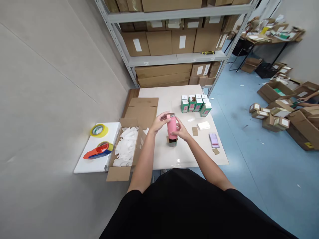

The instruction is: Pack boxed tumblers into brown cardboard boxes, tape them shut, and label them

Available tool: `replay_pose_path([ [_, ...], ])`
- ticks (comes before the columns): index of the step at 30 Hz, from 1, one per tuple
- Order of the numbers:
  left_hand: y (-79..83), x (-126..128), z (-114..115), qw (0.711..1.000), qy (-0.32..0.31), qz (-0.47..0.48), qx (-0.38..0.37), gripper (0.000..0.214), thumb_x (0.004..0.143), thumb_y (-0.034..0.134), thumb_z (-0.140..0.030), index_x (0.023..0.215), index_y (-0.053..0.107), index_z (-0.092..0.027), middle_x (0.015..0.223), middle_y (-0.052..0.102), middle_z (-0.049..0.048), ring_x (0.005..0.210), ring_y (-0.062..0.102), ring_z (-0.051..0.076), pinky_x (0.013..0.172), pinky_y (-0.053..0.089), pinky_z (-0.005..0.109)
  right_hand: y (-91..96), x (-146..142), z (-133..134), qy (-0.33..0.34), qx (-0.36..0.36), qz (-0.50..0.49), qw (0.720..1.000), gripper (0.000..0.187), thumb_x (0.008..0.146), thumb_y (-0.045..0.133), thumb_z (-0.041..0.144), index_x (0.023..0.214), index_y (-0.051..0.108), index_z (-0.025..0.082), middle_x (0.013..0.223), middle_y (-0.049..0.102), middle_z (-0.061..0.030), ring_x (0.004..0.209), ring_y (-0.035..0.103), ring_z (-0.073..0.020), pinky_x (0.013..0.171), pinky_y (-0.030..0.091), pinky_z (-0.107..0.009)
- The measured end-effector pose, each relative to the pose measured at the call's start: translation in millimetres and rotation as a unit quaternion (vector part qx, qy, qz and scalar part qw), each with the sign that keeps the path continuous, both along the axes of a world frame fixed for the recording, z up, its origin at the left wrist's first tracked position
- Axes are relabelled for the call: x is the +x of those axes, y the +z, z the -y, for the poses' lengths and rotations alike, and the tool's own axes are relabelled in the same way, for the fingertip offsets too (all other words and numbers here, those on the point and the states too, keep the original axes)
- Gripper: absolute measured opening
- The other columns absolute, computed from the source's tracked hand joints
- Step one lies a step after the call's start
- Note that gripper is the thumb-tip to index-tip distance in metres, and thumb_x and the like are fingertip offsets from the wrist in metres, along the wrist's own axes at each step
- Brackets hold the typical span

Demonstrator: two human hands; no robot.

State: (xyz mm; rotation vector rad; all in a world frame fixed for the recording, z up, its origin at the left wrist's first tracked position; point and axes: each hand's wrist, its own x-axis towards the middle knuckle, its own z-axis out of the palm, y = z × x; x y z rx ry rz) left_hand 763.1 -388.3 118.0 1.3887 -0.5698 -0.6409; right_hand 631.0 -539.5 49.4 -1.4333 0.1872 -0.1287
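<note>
A pink tumbler point(171, 126) with a shiny lid is upright between my two hands, over the middle of the white table. My left hand point(160, 121) grips it near the top, around the lid and a pink tab. Lower down, my right hand point(182, 130) closes around its right side. Directly beneath stands a small green box point(172, 143) with its flaps open. Whether the tumbler's base is inside the box or just above it, I cannot tell.
Several green-and-white boxes point(198, 103) stand at the back right of the table. Nearby lie white papers point(203, 125) and a purple stack point(214, 140). At left are a carton of white packing point(126, 146), yellow tape point(99, 130) and a tape dispenser point(99, 151). Shelving point(174, 59) rises behind.
</note>
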Motion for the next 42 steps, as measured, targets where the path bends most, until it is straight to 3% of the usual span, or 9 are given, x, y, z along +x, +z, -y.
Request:
replay_pose_path([
  [4,-28.7,-4.9,-2.5,1.000,-0.003,0.003,-0.003,0.092,0.068,0.094,-0.043,0.149,0.056,-0.021,0.133,0.071,0.0149,0.120,0.068,0.026,0.107,0.052,0.043,-23.1,2.4,0.9,0.029,0.004,-0.009,1.000,0.128,0.060,0.089,0.030,0.169,0.022,0.035,0.143,0.063,-0.0083,0.122,0.067,-0.0296,0.104,0.056,-0.049],
  [7,-47.3,-10.5,-4.7,0.999,0.011,0.032,0.025,0.099,0.067,0.093,-0.038,0.154,0.051,-0.020,0.132,0.070,0.0147,0.117,0.068,0.025,0.100,0.055,0.039,-50.5,2.2,8.1,0.048,-0.014,-0.028,0.998,0.113,0.060,0.084,0.027,0.163,0.037,0.034,0.151,0.060,-0.0082,0.136,0.057,-0.0313,0.111,0.050,-0.052],
  [10,-64.6,-15.7,-7.1,0.993,0.052,0.074,0.070,0.097,0.069,0.089,-0.034,0.156,0.050,-0.019,0.131,0.067,0.0132,0.115,0.066,0.023,0.099,0.055,0.037,-85.0,-3.2,15.3,-0.038,-0.059,-0.100,0.993,0.083,0.063,0.076,0.029,0.145,0.059,0.027,0.150,0.060,-0.0101,0.141,0.053,-0.0315,0.113,0.047,-0.052],
  [13,-81.5,-20.2,-8.3,0.986,0.081,0.092,0.113,0.092,0.070,0.086,-0.031,0.154,0.053,-0.018,0.135,0.064,0.0131,0.112,0.065,0.022,0.098,0.055,0.036,-118.4,-11.8,14.9,-0.135,-0.082,-0.204,0.966,0.059,0.067,0.073,0.035,0.124,0.068,0.022,0.135,0.068,-0.0120,0.127,0.063,-0.0289,0.107,0.052,-0.047],
  [19,-101.6,-32.6,-7.5,0.960,0.095,0.171,0.201,0.080,0.070,0.083,-0.026,0.147,0.061,-0.020,0.129,0.061,0.0097,0.114,0.063,0.024,0.096,0.056,0.034,-159.1,-21.8,-0.9,-0.135,-0.113,-0.289,0.941,0.027,0.075,0.070,0.047,0.081,0.064,0.021,0.092,0.074,-0.0053,0.093,0.069,-0.0223,0.082,0.057,-0.033],
  [26,-90.5,-55.1,-10.9,0.923,0.073,0.239,0.294,0.055,0.073,0.085,-0.027,0.126,0.072,-0.024,0.122,0.064,0.0071,0.106,0.067,0.025,0.096,0.053,0.036,-168.4,-26.9,-8.0,-0.147,-0.069,-0.303,0.939,0.031,0.080,0.072,0.043,0.070,0.050,0.024,0.077,0.071,-0.0055,0.077,0.069,-0.0197,0.069,0.055,-0.028],
  [31,-95.4,-60.9,-13.3,0.911,0.126,0.238,0.312,0.049,0.077,0.084,-0.032,0.123,0.071,-0.025,0.122,0.063,0.0073,0.105,0.067,0.026,0.093,0.053,0.034,-167.4,-30.2,-12.3,-0.138,-0.051,-0.291,0.945,0.031,0.079,0.074,0.038,0.070,0.049,0.023,0.076,0.069,-0.0039,0.079,0.069,-0.0186,0.070,0.058,-0.028],
  [37,-131.4,-65.1,-8.5,0.898,0.087,0.237,0.360,0.054,0.077,0.084,-0.032,0.127,0.066,-0.023,0.129,0.061,0.0100,0.110,0.066,0.028,0.093,0.052,0.036,-166.8,-31.1,-15.6,-0.118,-0.057,-0.280,0.951,0.028,0.078,0.074,0.033,0.069,0.049,0.023,0.074,0.064,0.0007,0.077,0.065,-0.0152,0.074,0.059,-0.028],
  [42,-170.7,-82.3,-2.6,0.855,0.057,0.229,0.463,0.051,0.078,0.083,-0.031,0.125,0.067,-0.021,0.128,0.061,0.0148,0.127,0.055,0.034,0.103,0.047,0.042,-166.7,-38.5,-17.0,-0.105,-0.074,-0.271,0.954,0.023,0.078,0.073,0.031,0.071,0.052,0.022,0.073,0.061,0.0035,0.074,0.062,-0.0140,0.075,0.059,-0.028],
])
